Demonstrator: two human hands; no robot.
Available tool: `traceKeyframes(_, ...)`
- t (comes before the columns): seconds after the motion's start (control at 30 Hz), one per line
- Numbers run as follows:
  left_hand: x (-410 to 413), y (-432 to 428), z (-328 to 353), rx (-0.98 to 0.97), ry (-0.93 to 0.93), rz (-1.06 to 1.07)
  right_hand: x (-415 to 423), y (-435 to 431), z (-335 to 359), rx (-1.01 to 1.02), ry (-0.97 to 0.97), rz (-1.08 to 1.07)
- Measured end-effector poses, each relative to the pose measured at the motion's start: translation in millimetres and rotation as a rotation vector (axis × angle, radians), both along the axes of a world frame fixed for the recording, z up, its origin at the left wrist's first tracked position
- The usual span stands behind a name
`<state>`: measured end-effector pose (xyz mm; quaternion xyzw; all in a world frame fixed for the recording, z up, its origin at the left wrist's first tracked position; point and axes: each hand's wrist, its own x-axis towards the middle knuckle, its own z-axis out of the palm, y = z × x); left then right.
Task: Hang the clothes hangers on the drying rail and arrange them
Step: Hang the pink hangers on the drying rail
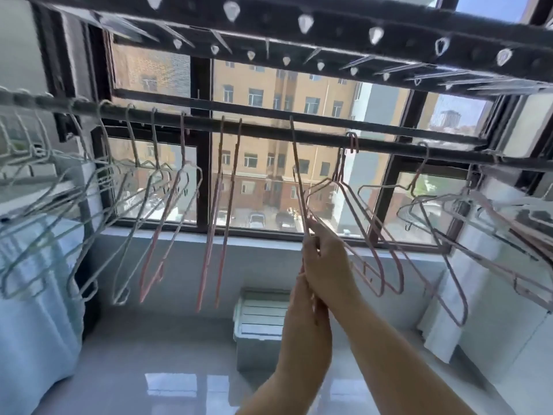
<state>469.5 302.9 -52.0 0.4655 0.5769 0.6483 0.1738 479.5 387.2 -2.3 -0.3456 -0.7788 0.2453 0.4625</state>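
Both of your hands are closed round the bottom of one pink hanger [299,181], the right hand [326,265] above the left hand [303,298]. Holding it low lets you steer the hook from below, since the rail [269,132] sits overhead. The hook is up at the rail, in the gap between the middle pink pair [223,205] and the tangled pink bunch [374,235] on the right. It looks caught over the bar, though from this angle I can't be sure. The hanger is turned edge-on to you (like the tidy white ones [128,205] on the left), which probably keeps it clear of its neighbours.
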Motion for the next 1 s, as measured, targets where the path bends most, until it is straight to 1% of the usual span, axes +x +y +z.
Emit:
traceKeyframes(0.1,-9,-2,-6,0.074,0.019,0.102,-13,-8,5,-0.042,-0.020,0.059)
traceKeyframes(0.2,-17,-8,-17,0.061,0.043,0.196,-25,-18,2,-0.114,-0.033,0.133)
traceKeyframes(0.3,-25,-15,-18,0.069,0.059,0.265,-33,-25,0,-0.137,-0.040,0.184)
traceKeyframes(0.4,-30,-23,-16,0.045,0.059,0.277,-34,-28,5,-0.146,-0.182,0.235)
traceKeyframes(0.47,-33,-28,-16,0.000,0.100,0.303,-31,-33,12,-0.206,-0.262,0.291)
traceKeyframes(0.53,-32,-32,-18,-0.010,0.094,0.293,-24,-41,18,-0.247,-0.366,0.318)
traceKeyframes(0.57,-29,-34,-20,-0.011,0.086,0.293,-18,-44,20,-0.197,-0.451,0.283)
traceKeyframes(0.6,-25,-36,-22,-0.005,0.075,0.304,-9,-47,22,-0.096,-0.521,0.199)
traceKeyframes(0.67,-11,-41,-29,0.029,0.075,0.374,17,-54,32,0.176,-0.561,-0.019)
traceKeyframes(0.7,-3,-44,-32,0.052,0.100,0.431,32,-54,38,0.265,-0.568,-0.116)
traceKeyframes(0.73,5,-46,-35,0.083,0.140,0.485,47,-53,44,0.289,-0.591,-0.205)
traceKeyframes(0.77,14,-47,-37,0.122,0.184,0.511,60,-49,49,0.270,-0.635,-0.281)
traceKeyframes(0.8,23,-49,-38,0.165,0.217,0.500,69,-44,52,0.245,-0.704,-0.345)
traceKeyframes(0.87,41,-48,-39,0.226,0.268,0.396,78,-39,53,0.214,-0.867,-0.424)
traceKeyframes(0.9,49,-47,-36,0.241,0.303,0.328,80,-38,52,0.212,-0.911,-0.441)
traceKeyframes(0.97,60,-45,-25,0.233,0.355,0.198,81,-35,48,0.236,-0.948,-0.441)
traceKeyframes(1.0,64,-42,-18,0.192,0.355,0.138,82,-34,46,0.240,-0.959,-0.420)
